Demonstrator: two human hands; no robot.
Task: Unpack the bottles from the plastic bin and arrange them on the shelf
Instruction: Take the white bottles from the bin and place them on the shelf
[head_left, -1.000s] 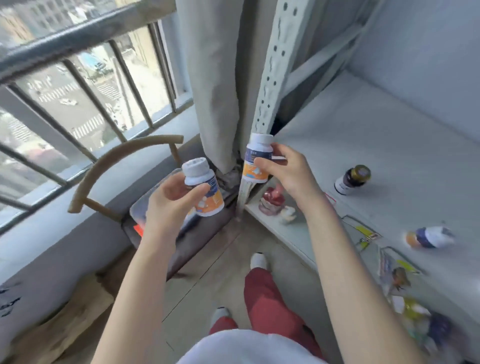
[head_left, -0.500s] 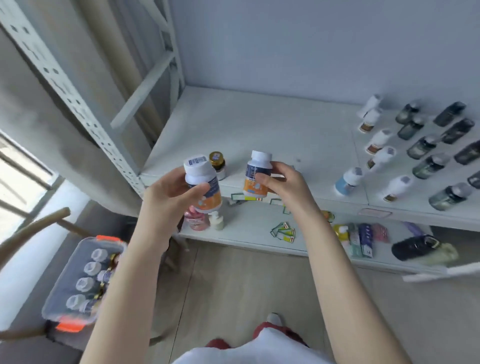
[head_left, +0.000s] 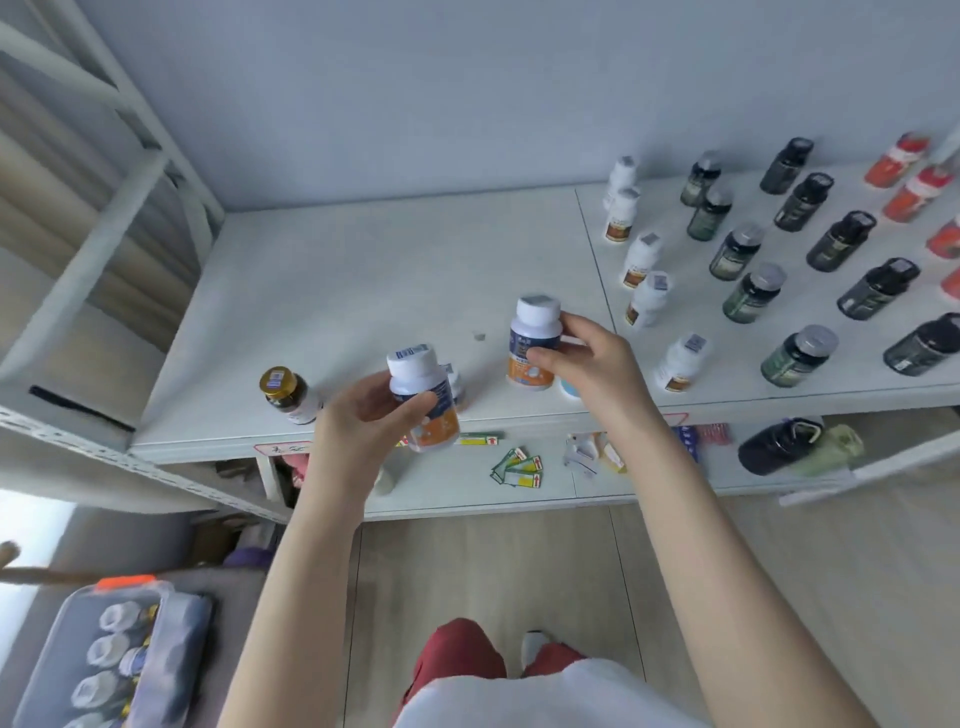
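Bottles, two, white-capped and orange-labelled, one per hand. Up right, the first bottle (head_left: 535, 343): pinched upright between thumb and curled fingers of the right hand (head_left: 592, 374), low over the shelf (head_left: 389, 270) near its front; touching the board or not, couldn't tell. Lower left, the second bottle (head_left: 423, 397): gripped in the left hand (head_left: 358, 431), fingers wrapped round it, tilted, at the shelf's front edge. Just left, on the board, stood a gold-capped bottle (head_left: 285, 392). Far right, stood rows of white bottles (head_left: 641, 260) and dark bottles (head_left: 753, 293). Bottom left, sat the plastic bin (head_left: 171, 639), white caps inside.
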